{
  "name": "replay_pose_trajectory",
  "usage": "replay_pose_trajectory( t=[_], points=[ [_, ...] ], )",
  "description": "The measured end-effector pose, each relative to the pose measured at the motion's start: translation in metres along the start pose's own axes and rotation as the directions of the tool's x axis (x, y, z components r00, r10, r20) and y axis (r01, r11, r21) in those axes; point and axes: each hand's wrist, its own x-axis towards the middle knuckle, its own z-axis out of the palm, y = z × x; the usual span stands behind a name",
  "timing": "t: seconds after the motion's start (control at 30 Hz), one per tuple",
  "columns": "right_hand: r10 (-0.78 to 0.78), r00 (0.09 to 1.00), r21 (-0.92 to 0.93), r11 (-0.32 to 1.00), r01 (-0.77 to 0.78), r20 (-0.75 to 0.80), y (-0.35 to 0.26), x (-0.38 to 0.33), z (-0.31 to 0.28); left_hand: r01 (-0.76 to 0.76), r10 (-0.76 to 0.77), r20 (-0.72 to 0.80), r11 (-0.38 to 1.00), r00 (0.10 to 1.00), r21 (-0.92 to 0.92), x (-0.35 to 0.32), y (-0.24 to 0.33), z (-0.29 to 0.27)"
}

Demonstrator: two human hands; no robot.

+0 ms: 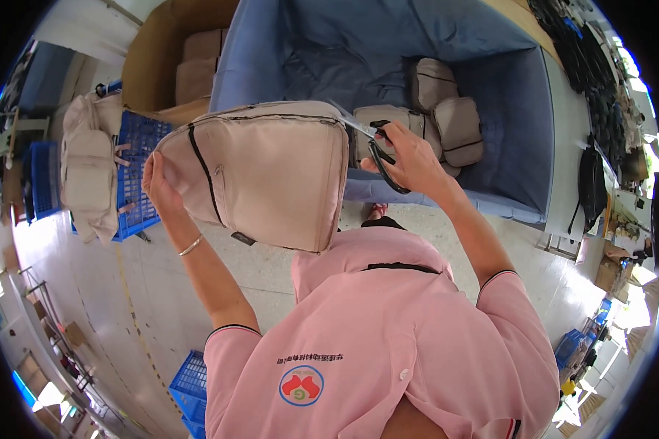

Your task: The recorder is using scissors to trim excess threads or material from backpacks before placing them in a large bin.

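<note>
Head view: I saw the left hand (164, 189) pinching the beige bag (278, 179) by its left edge, in front of the blue bin (483, 208). Right hand's (416, 162) fingers gripped scissors (374, 146), blades near the bag's top-right corner; couldn't confirm contact.

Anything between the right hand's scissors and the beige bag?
Nothing visible. The right hand holds the scissors, blades at the upper right corner of the beige bag; whether they touch is unclear. The left hand grips the bag's left edge; the blue bin lies beyond, not between.
</note>
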Motion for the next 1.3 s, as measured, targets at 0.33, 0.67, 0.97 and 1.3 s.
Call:
replay_pose_trajectory(
  t=[0.33,0.67,0.97,1.3],
  points=[
    [0.049,0.993,-0.046,0.998,-0.044,0.111,-0.013,-0.005,-0.01,0.022,-0.022,0.004,0.999,1.0,-0.049,-0.001,0.001,-0.007],
    [-0.107,0.993,-0.067,0.992,0.11,0.047,-0.001,-0.007,-0.009,0.025,-0.025,-0.001,0.999,1.0,-0.039,0.002,-0.001,-0.005],
    [0.175,0.974,0.193,0.96,-0.201,0.144,0.009,-0.009,-0.01,0.042,-0.039,0.083,0.999,0.996,-0.029,0.003,0.014,0.008],
    [-0.024,0.994,-0.134,0.99,0.038,0.11,-0.026,0.028,-0.016,0.016,-0.021,0.291,1.0,0.956,0.023,0.0,0.04,0.077]
  ],
)
